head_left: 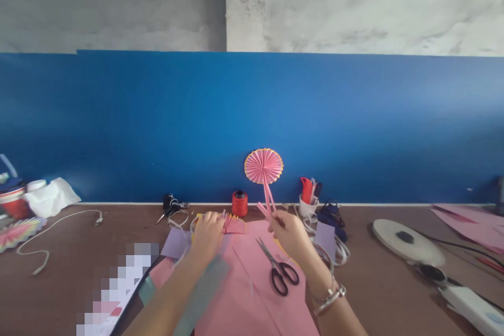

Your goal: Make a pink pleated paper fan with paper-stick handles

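Observation:
My right hand (pixel 286 231) is closed around the two pink stick handles of a round pink pleated paper fan (pixel 263 166) with a yellow rim, and holds it upright in front of the blue wall. On the table, my left hand (pixel 207 232) rests with curled fingers on a second, half-open pink pleated fan (pixel 233 224). Both hands are above sheets of pink paper (pixel 252 294). Black-handled scissors (pixel 279 268) lie on that paper between my forearms.
A red thread spool (pixel 239 203), a white cup of pens (pixel 307 200), a black clip and small scissors (pixel 170 206) stand by the wall. A white round device (pixel 405 241) with cables lies right. A white cable (pixel 59 226), bowls and another fan (pixel 16 231) lie left.

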`<action>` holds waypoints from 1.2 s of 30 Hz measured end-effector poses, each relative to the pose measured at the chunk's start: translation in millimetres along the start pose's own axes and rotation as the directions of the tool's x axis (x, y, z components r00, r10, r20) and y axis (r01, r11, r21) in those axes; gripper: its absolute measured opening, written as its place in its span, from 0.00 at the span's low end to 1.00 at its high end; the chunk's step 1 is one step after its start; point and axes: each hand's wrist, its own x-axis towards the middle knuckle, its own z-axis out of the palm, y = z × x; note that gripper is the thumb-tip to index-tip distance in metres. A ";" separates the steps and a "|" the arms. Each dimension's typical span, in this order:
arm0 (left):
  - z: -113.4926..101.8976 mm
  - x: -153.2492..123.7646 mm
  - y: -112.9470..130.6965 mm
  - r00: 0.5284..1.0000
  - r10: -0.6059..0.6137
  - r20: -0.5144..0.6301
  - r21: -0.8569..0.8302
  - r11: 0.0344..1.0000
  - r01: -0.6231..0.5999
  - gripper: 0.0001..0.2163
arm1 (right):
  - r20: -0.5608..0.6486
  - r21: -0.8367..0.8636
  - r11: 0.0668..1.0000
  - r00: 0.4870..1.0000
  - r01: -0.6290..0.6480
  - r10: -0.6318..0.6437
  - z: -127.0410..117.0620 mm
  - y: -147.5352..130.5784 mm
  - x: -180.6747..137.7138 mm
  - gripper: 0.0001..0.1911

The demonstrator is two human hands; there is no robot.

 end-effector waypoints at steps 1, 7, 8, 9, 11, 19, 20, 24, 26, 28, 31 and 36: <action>3.1 2.5 3.0 1.000 0.029 -0.011 -0.004 1.000 -0.029 0.13 | 0.004 0.006 1.000 1.000 0.003 -0.003 -0.1 0.2 -0.1 0.14; 13.0 8.1 3.2 0.993 0.108 -0.051 -0.026 0.994 -0.109 0.12 | 0.029 0.015 0.999 0.999 0.037 -0.037 -0.7 -1.4 -0.8 0.15; 11.4 8.6 1.8 0.991 0.119 -0.056 -0.029 0.992 -0.121 0.11 | 0.036 0.013 0.999 0.998 0.044 -0.044 -1.0 -2.8 -1.1 0.15; 8.6 9.0 0.5 0.990 0.130 -0.062 -0.036 0.991 -0.132 0.11 | 0.045 0.012 0.999 0.998 0.048 -0.049 -1.2 -4.4 -1.5 0.15; -0.6 8.7 -1.2 0.985 0.146 -0.091 -0.072 0.986 -0.153 0.09 | 0.061 0.019 0.998 0.997 0.053 -0.054 -1.8 -8.1 -2.3 0.15; -47.4 -8.4 10.9 0.915 0.140 -0.378 -0.390 0.872 -0.295 0.09 | 0.027 0.114 0.981 0.986 0.158 -0.162 -7.1 -23.9 -8.4 0.13; -49.9 -10.2 13.6 0.910 0.114 -0.398 -0.432 0.852 -0.295 0.10 | 0.056 0.145 0.980 0.988 0.132 -0.142 -8.0 -26.8 -9.7 0.13; -55.4 -13.1 23.2 0.910 0.052 -0.411 -0.568 0.766 -0.301 0.14 | 0.118 0.182 0.983 0.991 0.037 -0.059 -10.2 -38.1 -15.0 0.12; -57.0 -13.1 27.3 0.931 0.025 -0.363 -0.640 0.720 -0.269 0.13 | 0.133 0.173 0.985 0.990 0.014 -0.037 -10.1 -41.6 -16.8 0.12; -57.3 -13.0 30.9 0.953 -0.010 -0.304 -0.718 0.660 -0.222 0.12 | 0.162 0.178 0.984 0.987 -0.004 -0.025 -9.3 -42.6 -17.5 0.12; -54.0 -12.5 33.9 0.962 -0.038 -0.270 -0.780 0.595 -0.195 0.10 | 0.178 0.172 0.985 0.984 -0.018 -0.013 -8.9 -39.7 -16.7 0.12; -45.7 -10.1 26.9 0.944 -0.017 -0.330 -0.674 0.704 -0.223 0.14 | 0.188 0.226 0.973 0.982 -0.054 0.010 -18.8 -31.4 -14.3 0.11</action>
